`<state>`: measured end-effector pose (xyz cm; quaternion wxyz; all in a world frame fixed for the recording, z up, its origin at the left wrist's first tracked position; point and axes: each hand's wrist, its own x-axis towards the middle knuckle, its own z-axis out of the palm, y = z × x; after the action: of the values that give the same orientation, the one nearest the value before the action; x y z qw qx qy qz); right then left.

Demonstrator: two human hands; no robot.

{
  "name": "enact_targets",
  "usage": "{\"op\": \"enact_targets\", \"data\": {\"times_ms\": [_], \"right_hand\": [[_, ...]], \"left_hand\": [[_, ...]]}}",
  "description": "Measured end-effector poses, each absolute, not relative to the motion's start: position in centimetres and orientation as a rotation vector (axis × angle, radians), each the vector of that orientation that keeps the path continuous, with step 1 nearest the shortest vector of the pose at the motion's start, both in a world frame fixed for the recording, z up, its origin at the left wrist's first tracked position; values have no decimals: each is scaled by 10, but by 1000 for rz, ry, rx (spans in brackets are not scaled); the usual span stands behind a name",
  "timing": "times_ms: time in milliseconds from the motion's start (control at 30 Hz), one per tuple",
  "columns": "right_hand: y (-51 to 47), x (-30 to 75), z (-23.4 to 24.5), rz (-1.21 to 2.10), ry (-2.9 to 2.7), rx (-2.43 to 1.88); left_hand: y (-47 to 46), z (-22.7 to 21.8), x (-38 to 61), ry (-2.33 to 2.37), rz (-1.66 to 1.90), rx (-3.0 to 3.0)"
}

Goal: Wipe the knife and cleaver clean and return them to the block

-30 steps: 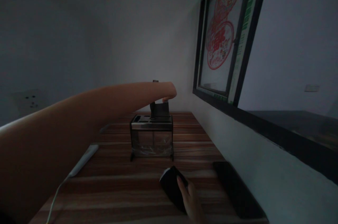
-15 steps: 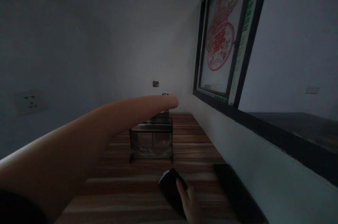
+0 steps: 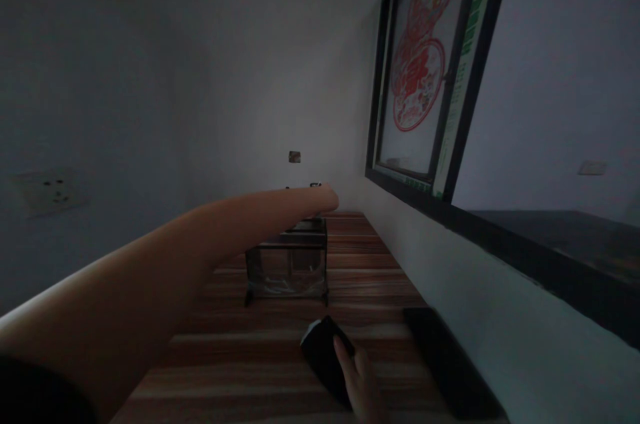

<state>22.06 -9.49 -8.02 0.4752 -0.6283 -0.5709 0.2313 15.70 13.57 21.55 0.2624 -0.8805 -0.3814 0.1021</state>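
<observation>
My left arm stretches across from the lower left, and my left hand (image 3: 327, 197) hangs at the far top edge of a clear box with a dark frame (image 3: 287, 271). Its fingers point away and do not show, so whether it grips anything is hidden. A small dark and silver part (image 3: 315, 185) pokes up just behind this hand. Low in the view, my right hand (image 3: 363, 381) is closed around a flat black object (image 3: 323, 357) with a pale edge at its upper left. Dim light hides what kind of object it is.
The box stands on a table with striped reddish-brown wood grain (image 3: 360, 277). A long black object (image 3: 453, 364) lies at the right against the wall. Above it is a dark-framed window (image 3: 445, 144) with a red decoration (image 3: 420, 87). A wall socket (image 3: 53, 191) is at the left.
My left forearm and hand have dropped slightly, showing a little more behind them. My right hand keeps the black object in nearly the same place.
</observation>
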Motion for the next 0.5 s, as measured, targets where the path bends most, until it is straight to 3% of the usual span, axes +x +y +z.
{"op": "enact_targets", "data": {"times_ms": [233, 500], "right_hand": [[-95, 219, -82, 631, -1383, -1503], [-94, 223, -80, 645, -1388, -1526]], "left_hand": [[130, 212, 154, -1014, 477, -2328], [124, 213, 155, -958, 450, -2329]]}}
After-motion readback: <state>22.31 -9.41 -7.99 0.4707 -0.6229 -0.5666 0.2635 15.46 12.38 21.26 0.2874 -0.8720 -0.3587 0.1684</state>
